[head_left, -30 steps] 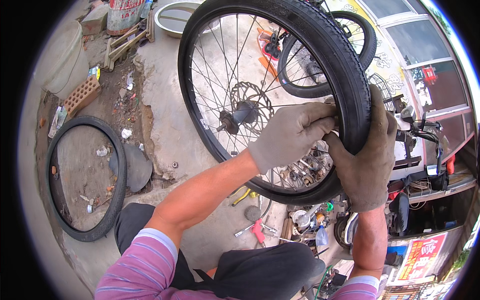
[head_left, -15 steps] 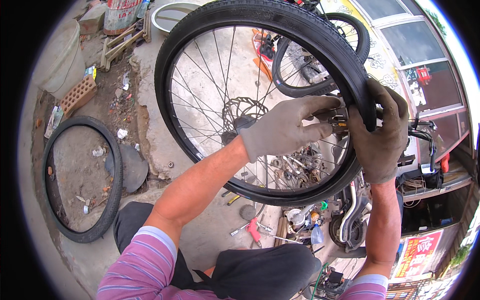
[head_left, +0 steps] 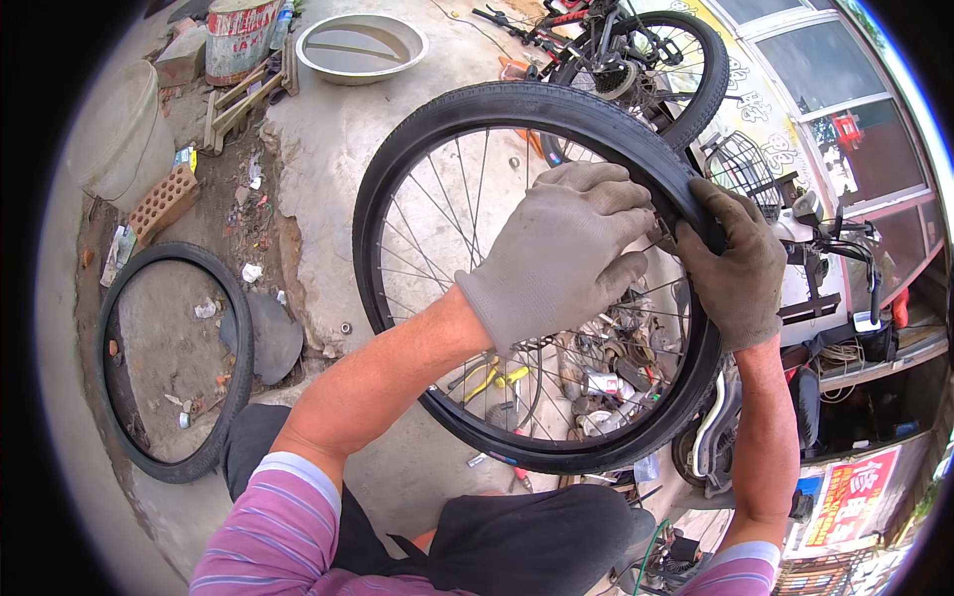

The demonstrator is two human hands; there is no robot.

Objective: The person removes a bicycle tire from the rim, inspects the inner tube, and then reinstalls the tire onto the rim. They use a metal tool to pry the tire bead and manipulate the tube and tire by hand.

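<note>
A bicycle wheel with a black tyre and dark spokes is tilted in front of me, above the ground. My right hand, in a grey-brown work glove, is closed on the tyre at its right side, thumb on the inner edge. My left hand, in a lighter grey glove, is over the spokes with its fingers curled toward the rim beside the right thumb. Its fingertips are partly hidden, and I cannot make out what they hold. The left glove and wrist cover the hub area.
A loose tyre lies at left near a holed brick. A pale basin sits at the back. Bicycles stand beyond the wheel. Yellow-handled pliers and assorted metal parts lie below the spokes.
The wheel has come down and toward me, showing more of the bicycle behind. My left fingers have curled and the hand has turned, back upward. My right hand stays on the tyre.
</note>
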